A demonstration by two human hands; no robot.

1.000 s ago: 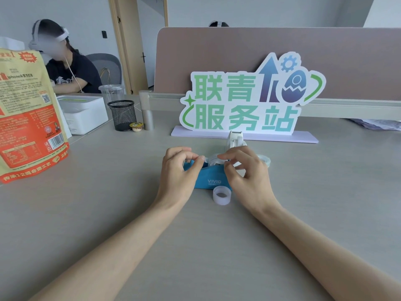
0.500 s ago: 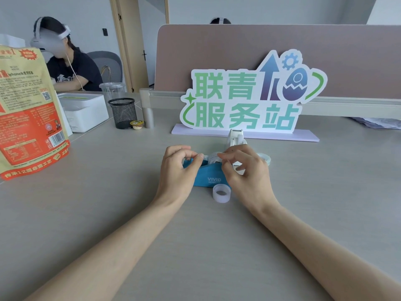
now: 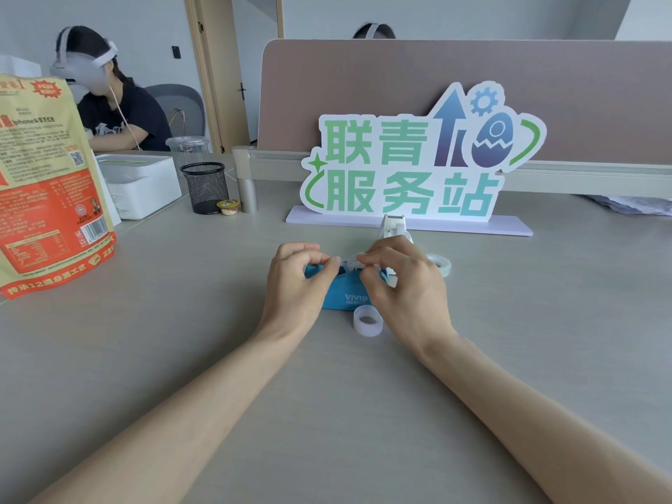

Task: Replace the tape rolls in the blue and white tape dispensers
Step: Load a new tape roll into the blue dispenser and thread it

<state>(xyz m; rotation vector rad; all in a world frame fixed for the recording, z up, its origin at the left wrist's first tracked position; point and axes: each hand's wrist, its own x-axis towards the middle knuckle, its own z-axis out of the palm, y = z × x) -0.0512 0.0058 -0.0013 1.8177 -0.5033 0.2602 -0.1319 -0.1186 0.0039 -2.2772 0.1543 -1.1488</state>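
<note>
Between the two grips, on the counter [image 3: 182, 358], sits the blue dispenser [image 3: 342, 298]. The left grip [image 3: 296, 285] is curled round one end of it, thumb and first finger pressed together at the top edge. The right grip [image 3: 405, 289] is curled too, and its fingertips [image 3: 365, 257] pinch at the tape roll [image 3: 351, 265] inside the dispenser (I cannot tell if they hold the roll or only the loose tape end). Just in front of the right grip lies a small clear ring [image 3: 368, 320]. Another roll [image 3: 440, 264] lies just to its right, and the white dispenser [image 3: 392, 227] stands right behind it. I think the step is fitting the roll into the blue one. Next, the roll likely needs a push down until it sits snug. Then the tape end should go over to the left grip's side with a soft, steady pull.
</note>
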